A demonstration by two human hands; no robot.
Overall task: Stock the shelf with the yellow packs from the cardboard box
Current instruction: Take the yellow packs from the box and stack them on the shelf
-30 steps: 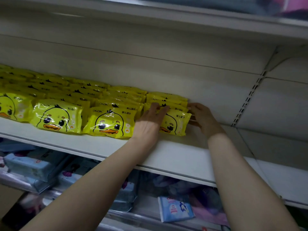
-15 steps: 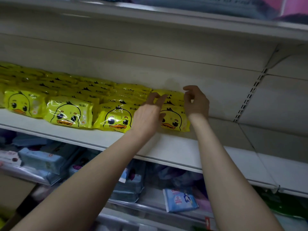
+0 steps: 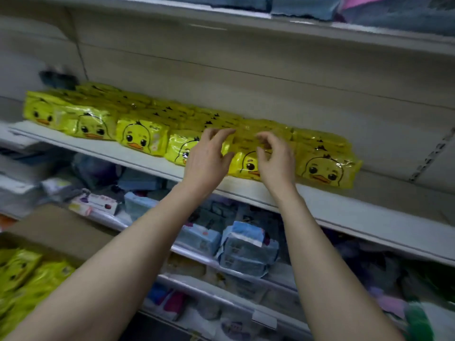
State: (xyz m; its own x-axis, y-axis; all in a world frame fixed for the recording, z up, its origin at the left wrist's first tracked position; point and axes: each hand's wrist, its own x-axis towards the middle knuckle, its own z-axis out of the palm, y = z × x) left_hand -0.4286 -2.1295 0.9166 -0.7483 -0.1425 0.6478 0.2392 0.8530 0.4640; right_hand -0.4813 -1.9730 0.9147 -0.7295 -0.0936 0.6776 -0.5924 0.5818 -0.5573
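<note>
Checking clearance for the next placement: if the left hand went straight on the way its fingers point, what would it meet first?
Most likely the yellow packs behind the front row, just past the left hand, whose fingers point up and back. Depth is unclear; they may already touch.

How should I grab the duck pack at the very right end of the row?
Take the end pack by its right edge, coming from the front right. That side faces bare shelf; another pack crowds its left and more stand behind. Set your grip with thumb on the duck face, fingers round the edge.
</note>
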